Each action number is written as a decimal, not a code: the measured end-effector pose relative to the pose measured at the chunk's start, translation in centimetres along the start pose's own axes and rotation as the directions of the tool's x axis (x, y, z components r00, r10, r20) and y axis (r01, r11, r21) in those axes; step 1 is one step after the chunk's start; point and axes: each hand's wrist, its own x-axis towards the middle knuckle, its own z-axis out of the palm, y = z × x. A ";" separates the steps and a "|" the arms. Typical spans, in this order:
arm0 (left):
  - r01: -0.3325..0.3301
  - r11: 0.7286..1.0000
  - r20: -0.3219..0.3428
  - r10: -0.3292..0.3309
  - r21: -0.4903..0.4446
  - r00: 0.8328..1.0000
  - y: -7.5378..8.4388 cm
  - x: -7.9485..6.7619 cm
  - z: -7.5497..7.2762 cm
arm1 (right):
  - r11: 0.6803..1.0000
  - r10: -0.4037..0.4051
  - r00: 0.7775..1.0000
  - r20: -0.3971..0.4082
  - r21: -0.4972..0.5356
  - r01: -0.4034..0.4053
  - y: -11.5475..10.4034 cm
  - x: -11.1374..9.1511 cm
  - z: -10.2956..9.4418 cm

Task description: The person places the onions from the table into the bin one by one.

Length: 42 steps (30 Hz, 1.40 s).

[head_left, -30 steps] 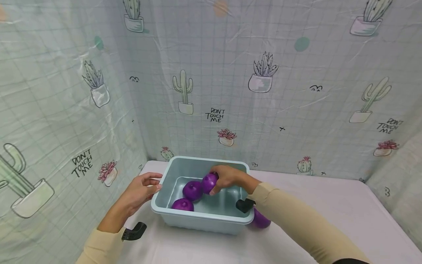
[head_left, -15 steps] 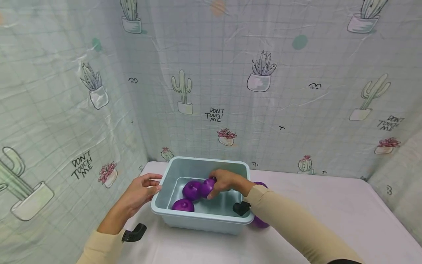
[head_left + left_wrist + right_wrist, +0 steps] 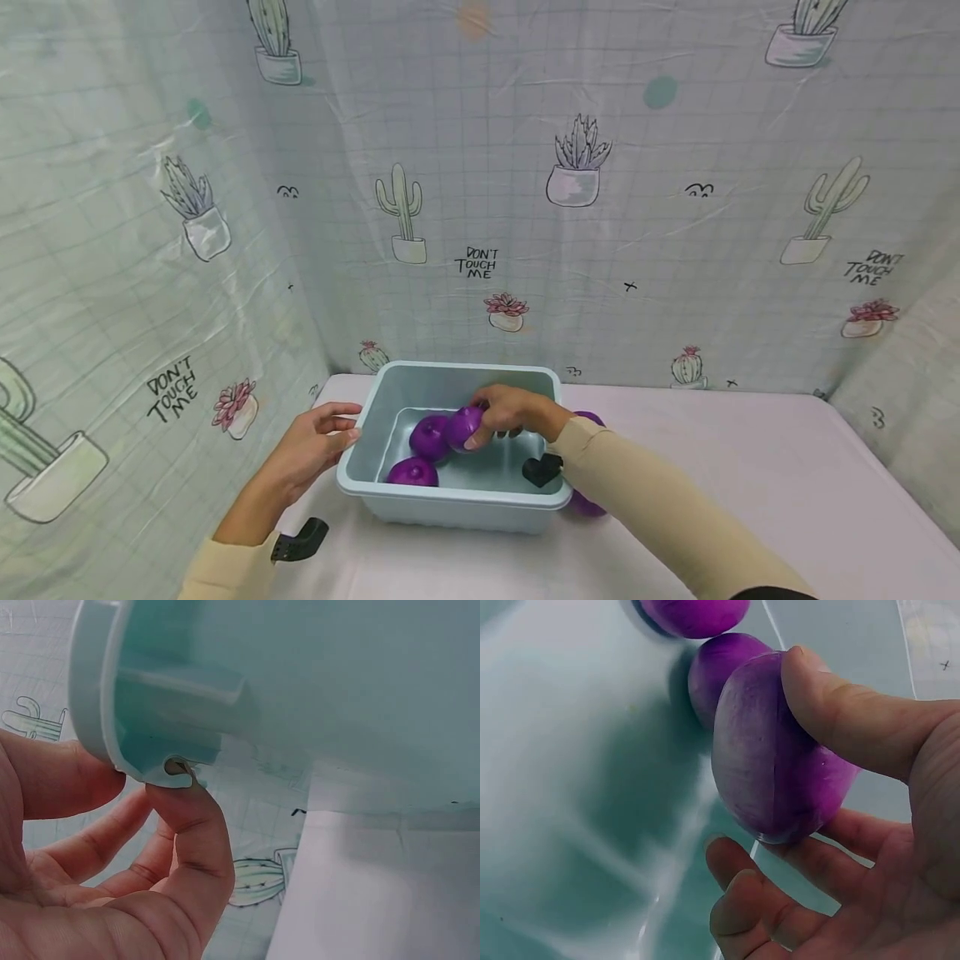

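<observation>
1. One purple fruit (image 3: 462,427) is held in the right grip (image 3: 513,410), between thumb and fingers, inside the tub (image 3: 457,493); whether its underside touches the bottom cannot be told.
2. Low weight is suggested by the moulded-looking seam (image 3: 776,761), so only a light squeeze should be needed.
3. Its skin appears smooth and is judged firm; slipping or rolling is likelier than breakage if it is pinched off-centre.
4. It is best held across its widest part, with thumb and fingers opposed.
5. Just beyond the right grip, a second fruit (image 3: 428,438) is crowded close, so finger room is limited there; a third fruit (image 3: 413,472) is placed farther toward the left grip (image 3: 318,439).
6. By the left grip, the tub's rim (image 3: 94,690) is pinched, probably for steadying.
</observation>
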 end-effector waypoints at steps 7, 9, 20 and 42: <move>-0.013 1.000 0.014 0.013 -0.005 1.000 0.4 0.2 0.3 | 0.996 0.042 0.998 -0.036 -0.072 -0.044 0.6 -0.2 -0.3; -0.014 1.000 0.014 0.014 -0.004 1.000 0.5 0.1 0.5 | 0.995 0.052 0.998 -0.042 -0.088 -0.056 0.7 -0.2 -0.3; 0.006 1.000 0.007 -0.006 0.005 1.000 0.5 0.2 0.9 | 0.981 -0.108 0.985 -0.132 -0.172 0.085 0.6 -1.7 -1.5; 0.021 0.999 -0.005 -0.021 0.043 1.000 0.1 -0.2 0.1 | 0.896 0.011 0.906 -0.424 0.406 0.180 14.1 -12.9 -4.5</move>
